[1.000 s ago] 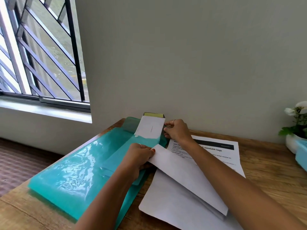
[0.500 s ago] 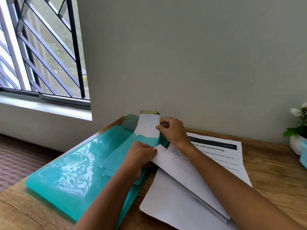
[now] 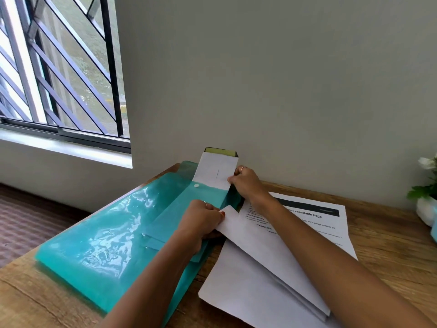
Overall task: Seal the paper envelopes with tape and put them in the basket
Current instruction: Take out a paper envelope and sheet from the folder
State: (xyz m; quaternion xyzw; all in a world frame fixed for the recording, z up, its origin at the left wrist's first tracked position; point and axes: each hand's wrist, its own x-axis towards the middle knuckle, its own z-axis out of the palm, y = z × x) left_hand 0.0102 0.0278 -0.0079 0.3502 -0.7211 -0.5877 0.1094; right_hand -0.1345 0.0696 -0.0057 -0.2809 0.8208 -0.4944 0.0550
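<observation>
While a white paper envelope (image 3: 216, 172) is held upright at the far edge of the table, against a small dark box (image 3: 222, 151) by the wall, the step in hand is judged to be the fetching of an envelope for sealing, not the taping itself. The envelope's near right edge is pinched by the right hand (image 3: 246, 183), fingers curled about it; no tape is seen on it, and neither a tape roll nor a basket can be made out. A second white paper piece (image 3: 267, 254), possibly another envelope, is gripped at its upper corner by the left hand (image 3: 201, 218), whose fingers are curled closed on the paper; it slopes down to the right beneath the right forearm. The held envelope thus lies above and beyond the left hand, with the right hand touching its side. The next move is judged to call for laying the envelope flat and finding tape. A teal plastic folder (image 3: 101, 252) lies under the left hand. A printed sheet (image 3: 331, 221) rests on the wooden table (image 3: 390, 252), and a potted plant (image 3: 425, 200) stands at far right.
</observation>
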